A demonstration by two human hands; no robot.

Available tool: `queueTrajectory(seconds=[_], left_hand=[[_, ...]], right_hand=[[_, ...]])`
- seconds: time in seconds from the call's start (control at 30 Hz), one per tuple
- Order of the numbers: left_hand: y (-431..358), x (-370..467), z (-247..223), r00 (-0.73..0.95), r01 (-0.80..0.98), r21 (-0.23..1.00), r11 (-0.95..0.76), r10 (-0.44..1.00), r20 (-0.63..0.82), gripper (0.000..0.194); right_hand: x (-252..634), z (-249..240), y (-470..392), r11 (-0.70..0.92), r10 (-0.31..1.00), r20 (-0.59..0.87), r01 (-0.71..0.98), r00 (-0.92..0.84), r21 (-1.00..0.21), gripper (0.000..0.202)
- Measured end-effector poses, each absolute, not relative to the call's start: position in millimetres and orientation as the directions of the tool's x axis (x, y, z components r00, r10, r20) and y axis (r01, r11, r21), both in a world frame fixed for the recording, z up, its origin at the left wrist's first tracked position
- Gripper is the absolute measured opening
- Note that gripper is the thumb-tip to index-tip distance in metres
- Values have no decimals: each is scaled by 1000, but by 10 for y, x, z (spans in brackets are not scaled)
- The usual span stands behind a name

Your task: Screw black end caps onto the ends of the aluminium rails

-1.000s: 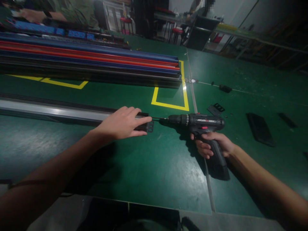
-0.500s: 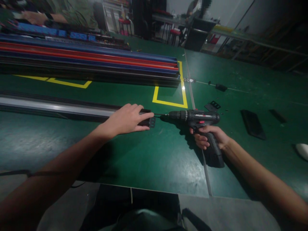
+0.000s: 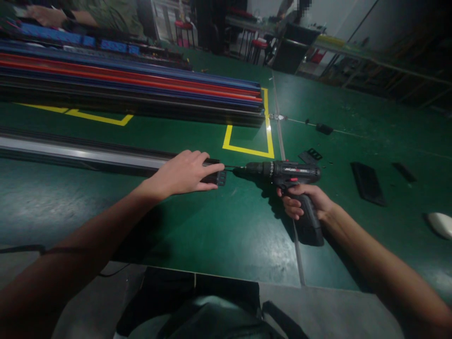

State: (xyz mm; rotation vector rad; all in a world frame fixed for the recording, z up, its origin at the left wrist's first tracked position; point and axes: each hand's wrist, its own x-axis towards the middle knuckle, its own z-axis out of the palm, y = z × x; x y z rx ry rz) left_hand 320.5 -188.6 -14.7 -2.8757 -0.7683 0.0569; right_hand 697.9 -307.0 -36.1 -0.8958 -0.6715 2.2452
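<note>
My left hand [image 3: 187, 173] wraps over the right end of a long black profile [image 3: 106, 154] with a silver strip along its top. A small black end cap [image 3: 221, 178] with slots sits at that end, beside my fingertips. Held by its handle in my right hand [image 3: 300, 200] is a black cordless drill [image 3: 294, 173], lying level and pointing left. Its long thin bit [image 3: 231, 166] reaches the capped end of the profile; the exact contact point is too small to make out.
Blue, red and black profiles [image 3: 141, 87] lie stacked farther back, near yellow tape [image 3: 247, 151]. At right are slotted black pieces [image 3: 312, 154], a dark flat block [image 3: 367, 183] and a white object [image 3: 440, 223]. Another person's hand [image 3: 45, 16] is at the far left.
The view has shifted slightly. Both hands, the drill and the profile keep nearly the same arrangement, with the bit still at the profile's end.
</note>
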Motion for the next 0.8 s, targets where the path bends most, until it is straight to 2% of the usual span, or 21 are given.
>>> queueTrajectory(seconds=[0.53, 0.8], left_hand=[[-1895, 3203, -141, 866, 492, -178, -852, 500, -3, 60], [-1888, 3204, -151, 862, 501, -165, -849, 507, 12, 59]], right_hand=[[6930, -277, -3084, -684, 705, -464, -344, -536, -643, 19], [6949, -320, -3078, -648, 726, -413, -347, -550, -678, 24]])
